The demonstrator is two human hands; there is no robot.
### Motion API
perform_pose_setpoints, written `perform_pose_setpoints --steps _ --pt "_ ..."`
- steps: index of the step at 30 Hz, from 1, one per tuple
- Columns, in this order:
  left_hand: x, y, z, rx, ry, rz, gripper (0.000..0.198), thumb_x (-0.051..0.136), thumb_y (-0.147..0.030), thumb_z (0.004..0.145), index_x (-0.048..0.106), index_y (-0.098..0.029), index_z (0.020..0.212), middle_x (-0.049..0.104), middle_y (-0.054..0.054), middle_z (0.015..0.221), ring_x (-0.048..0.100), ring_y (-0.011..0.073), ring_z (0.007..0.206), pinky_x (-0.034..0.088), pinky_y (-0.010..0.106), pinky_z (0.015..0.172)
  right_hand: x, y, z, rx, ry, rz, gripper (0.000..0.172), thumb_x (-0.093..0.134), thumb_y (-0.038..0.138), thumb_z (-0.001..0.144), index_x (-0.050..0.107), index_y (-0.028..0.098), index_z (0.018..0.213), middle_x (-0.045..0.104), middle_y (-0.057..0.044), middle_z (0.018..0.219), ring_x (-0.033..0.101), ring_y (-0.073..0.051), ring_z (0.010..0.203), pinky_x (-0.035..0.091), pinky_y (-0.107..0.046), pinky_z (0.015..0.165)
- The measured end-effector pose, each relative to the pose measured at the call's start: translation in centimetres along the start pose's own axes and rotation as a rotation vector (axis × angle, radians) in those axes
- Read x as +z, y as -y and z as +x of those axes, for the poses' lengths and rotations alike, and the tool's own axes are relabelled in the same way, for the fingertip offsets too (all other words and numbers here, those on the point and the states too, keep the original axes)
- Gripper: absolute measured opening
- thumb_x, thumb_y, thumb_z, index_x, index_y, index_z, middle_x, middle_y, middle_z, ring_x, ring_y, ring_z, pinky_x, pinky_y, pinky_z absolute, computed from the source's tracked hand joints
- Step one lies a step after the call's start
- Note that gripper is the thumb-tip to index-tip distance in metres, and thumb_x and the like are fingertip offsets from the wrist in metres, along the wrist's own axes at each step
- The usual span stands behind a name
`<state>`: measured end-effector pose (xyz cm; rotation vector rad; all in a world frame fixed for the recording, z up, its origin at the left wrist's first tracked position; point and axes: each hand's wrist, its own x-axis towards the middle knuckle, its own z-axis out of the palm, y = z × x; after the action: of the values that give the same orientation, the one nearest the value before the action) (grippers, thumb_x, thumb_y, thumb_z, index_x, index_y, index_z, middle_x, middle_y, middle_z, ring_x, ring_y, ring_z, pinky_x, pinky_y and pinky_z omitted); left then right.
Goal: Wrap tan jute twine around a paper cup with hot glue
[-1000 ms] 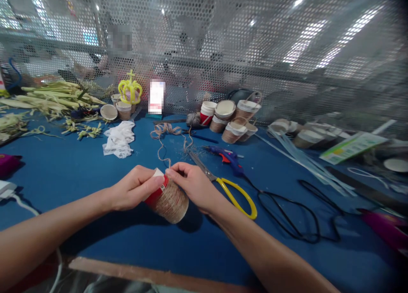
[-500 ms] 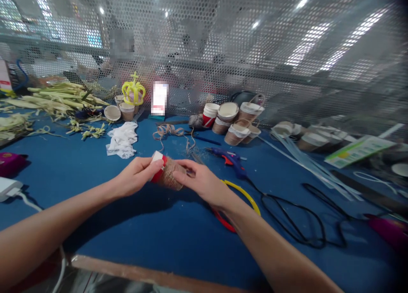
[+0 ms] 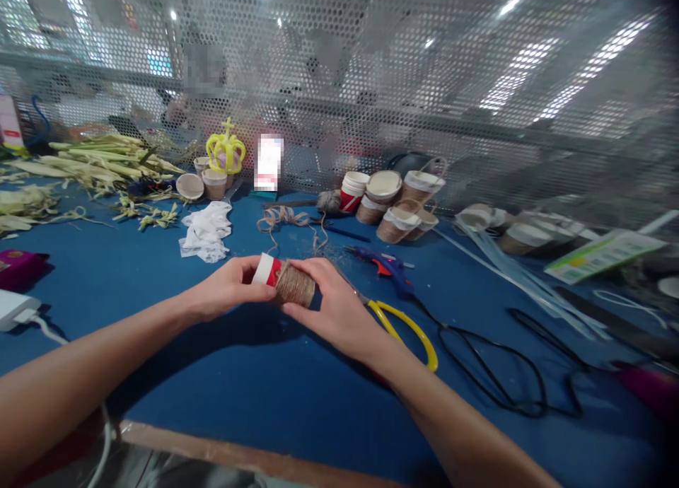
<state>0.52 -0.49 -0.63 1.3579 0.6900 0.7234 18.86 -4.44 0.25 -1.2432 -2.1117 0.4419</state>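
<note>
Between my two hands, above the blue table, lies a paper cup [image 3: 297, 286] on its side, its lower part wrapped in brown twine and its rim end showing white and red. My left hand [image 3: 229, 288] grips the rim end, thumb in front. Around the twine-covered end my right hand [image 3: 332, 300] is closed, fingers over the top and thumb below. A loose strand of twine [image 3: 283, 219] lies in curls behind the cup. Scissors with yellow handles [image 3: 411, 325] lie partly under my right forearm. Just beyond is a blue glue gun [image 3: 390, 267].
Several twine-wrapped cups [image 3: 397, 223] stand at the back, near clear glue sticks [image 3: 530, 283]. A crumpled white cloth [image 3: 206, 230], a yellow crown-shaped piece [image 3: 226, 152] and dried husks [image 3: 100, 164] are at the left. The glue gun's black cord [image 3: 493, 339] loops at right. Perforated metal [image 3: 339, 64] rises behind.
The cup has turned in my hands, and its wrapped side faces me more fully. My right hand's fingers have shifted over its top, with the thumb lower. More of the scissors' yellow handle shows.
</note>
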Motion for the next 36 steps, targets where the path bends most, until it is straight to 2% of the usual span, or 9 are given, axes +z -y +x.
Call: perform_pose_setpoints --steps 3,6,10,14,18,22,26,36 --pt "0.2 -0.1 -0.1 -0.007 0.019 0.082 0.031 0.067 -0.018 0.061 0.056 -0.011 0.089 0.059 -0.001 0.076 0.052 0.0096 0.065 0.04 0.022 0.065 -0.3 0.0 0.0 0.013 0.046 0.041 0.049 0.065 0.028 0.07 0.048 0.015 0.114 0.052 -0.011 0.107 0.051 -0.021 0.1 0.039 -0.038 0.09" --pt "0.7 -0.3 -0.3 -0.009 0.06 0.114 0.031 0.066 -0.018 0.062 0.054 -0.011 0.09 0.059 0.0 0.077 0.052 0.0098 0.065 0.041 0.023 0.065 -0.5 0.0 0.2 0.06 0.079 0.173 0.041 0.056 0.033 0.078 0.051 0.014 0.113 0.054 -0.011 0.111 0.051 -0.02 0.103 0.038 -0.038 0.091" --pt "1.1 -0.3 -0.6 0.008 0.12 0.189 0.03 0.063 -0.016 0.063 0.053 -0.011 0.091 0.059 0.0 0.079 0.052 0.0106 0.067 0.042 0.023 0.066 -0.2 -0.1 0.3 0.224 0.111 0.447 0.032 0.048 0.036 0.082 0.057 0.018 0.106 0.057 -0.009 0.113 0.054 -0.019 0.1 0.04 -0.037 0.088" --pt "1.5 0.0 -0.8 0.015 0.154 0.289 0.029 0.062 -0.018 0.065 0.053 -0.012 0.092 0.057 -0.001 0.076 0.05 0.0098 0.064 0.041 0.021 0.061 0.5 0.0 0.4 0.434 0.075 0.79 0.03 0.06 0.037 0.073 0.06 0.017 0.095 0.063 -0.007 0.098 0.059 -0.016 0.084 0.045 -0.034 0.078" --pt "1.8 0.2 -1.0 0.012 0.155 0.366 0.027 0.06 -0.019 0.066 0.053 -0.012 0.091 0.057 -0.001 0.075 0.05 0.0107 0.063 0.042 0.021 0.06 0.9 0.1 0.6 0.54 -0.026 0.936 0.023 0.07 0.032 0.061 0.059 0.017 0.074 0.062 -0.001 0.082 0.057 -0.013 0.073 0.044 -0.03 0.075" --pt "2.1 0.2 -1.1 0.027 0.141 0.408 0.026 0.059 -0.017 0.065 0.054 -0.013 0.091 0.057 -0.001 0.076 0.05 0.0109 0.064 0.042 0.021 0.059 1.0 0.1 0.7 0.544 -0.016 0.897 0.022 0.07 0.031 0.06 0.057 0.016 0.068 0.061 -0.001 0.081 0.055 -0.012 0.07 0.044 -0.029 0.07" --pt "2.2 0.0 -1.2 0.013 0.14 0.4 0.026 0.058 -0.017 0.065 0.053 -0.012 0.09 0.055 -0.002 0.074 0.047 0.0098 0.062 0.04 0.019 0.058 1.0 0.3 0.7 0.521 -0.035 0.915 0.019 0.068 0.028 0.06 0.055 0.016 0.065 0.06 -0.003 0.087 0.054 -0.012 0.074 0.043 -0.028 0.072" --pt "2.1 0.1 -0.9 -0.047 0.114 0.333 0.031 0.061 -0.023 0.065 0.053 -0.011 0.093 0.053 -0.002 0.073 0.045 0.0095 0.06 0.038 0.02 0.056 1.2 0.6 0.3 0.449 -0.131 0.936 0.021 0.066 0.034 0.065 0.054 0.018 0.07 0.059 -0.002 0.086 0.054 -0.013 0.074 0.044 -0.029 0.072"
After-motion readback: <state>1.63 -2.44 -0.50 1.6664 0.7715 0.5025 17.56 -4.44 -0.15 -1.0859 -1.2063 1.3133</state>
